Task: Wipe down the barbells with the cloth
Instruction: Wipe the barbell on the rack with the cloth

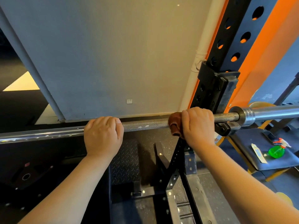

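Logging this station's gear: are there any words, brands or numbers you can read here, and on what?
No text can be read.
Rack hook: faint marks on its side, too blurred.
White packet: print too small.
Wall plate: marks too small.

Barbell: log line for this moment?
left hand: grips barbell bare | right hand: holds cloth round barbell beside rack | white specks between hands

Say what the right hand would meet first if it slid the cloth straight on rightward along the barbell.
Probably the rack hook cradling the barbell, just beside the right hand and its cloth; the sleeve collar lies beyond. Depth is unclear.
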Tool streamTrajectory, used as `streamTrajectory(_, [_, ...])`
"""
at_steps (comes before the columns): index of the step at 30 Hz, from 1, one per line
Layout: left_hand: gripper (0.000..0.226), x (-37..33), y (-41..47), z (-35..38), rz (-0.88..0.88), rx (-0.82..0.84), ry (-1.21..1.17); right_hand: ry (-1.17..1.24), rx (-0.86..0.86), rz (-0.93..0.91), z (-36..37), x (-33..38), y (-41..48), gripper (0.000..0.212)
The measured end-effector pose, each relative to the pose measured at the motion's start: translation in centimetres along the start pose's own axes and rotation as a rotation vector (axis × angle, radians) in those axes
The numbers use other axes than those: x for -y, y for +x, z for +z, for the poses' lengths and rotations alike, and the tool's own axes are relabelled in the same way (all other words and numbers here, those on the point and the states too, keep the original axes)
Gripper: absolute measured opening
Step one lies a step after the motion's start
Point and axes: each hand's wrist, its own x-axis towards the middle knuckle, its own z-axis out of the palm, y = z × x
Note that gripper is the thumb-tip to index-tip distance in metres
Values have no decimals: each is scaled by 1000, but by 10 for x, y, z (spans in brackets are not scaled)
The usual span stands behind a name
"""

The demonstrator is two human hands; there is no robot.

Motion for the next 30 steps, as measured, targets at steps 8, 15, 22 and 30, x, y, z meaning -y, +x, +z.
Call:
streamTrajectory(8, [51, 0, 0, -3, -5, 90, -22, 124, -28, -31, 18, 5, -31, 46])
streamTrajectory(15, [59, -4, -4, -3, -56, 114, -56, 188, -55, -43, 12, 19, -35, 34])
streamTrajectory(22, [53, -8, -3, -4, -85, 149, -32, 127, 11, -7, 11, 29, -19, 53])
streamTrajectory(30, [52, -8, -3, -7, -93, 151, -43, 41, 70, -154, 17, 35, -24, 45])
